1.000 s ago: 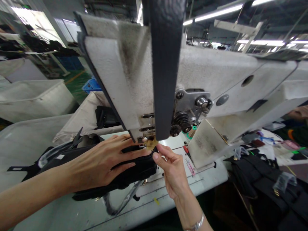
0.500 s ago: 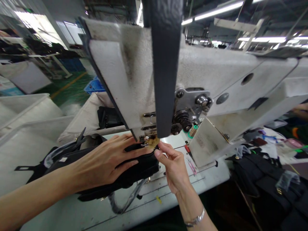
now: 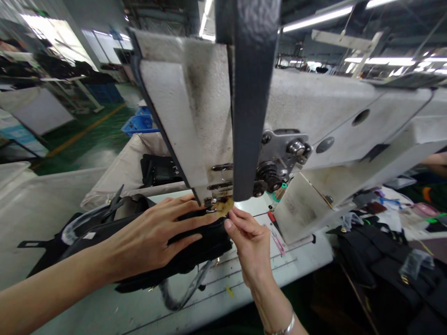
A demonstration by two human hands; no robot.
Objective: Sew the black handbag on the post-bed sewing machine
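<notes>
A black bag (image 3: 195, 258) lies on the white work surface (image 3: 244, 288), its edge under the needle area of a large sewing machine (image 3: 209, 93). My left hand (image 3: 157, 232) rests flat on the bag with its fingers spread, the fingertips close to the presser foot. With thumb and fingers together, my right hand (image 3: 253, 239) pinches the bag's edge just right of the needle area. A plastic-wrapped handle (image 3: 174, 298) hangs from the bag's near side. The dark vertical bar (image 3: 253, 102) on the machine covers part of the needle area.
Pink thread snips (image 3: 278, 241) and a red-handled tool (image 3: 274, 219) lie right of my right hand. A thread spool (image 3: 279, 191) stands behind them. More black bags (image 3: 394, 270) are piled at the right. A fabric-lined bin (image 3: 118, 163) and a blue crate (image 3: 138, 124) are beyond the table.
The view has shifted slightly, so the machine appears a little further right. Both hands stay on the bag in nearly the same places.
</notes>
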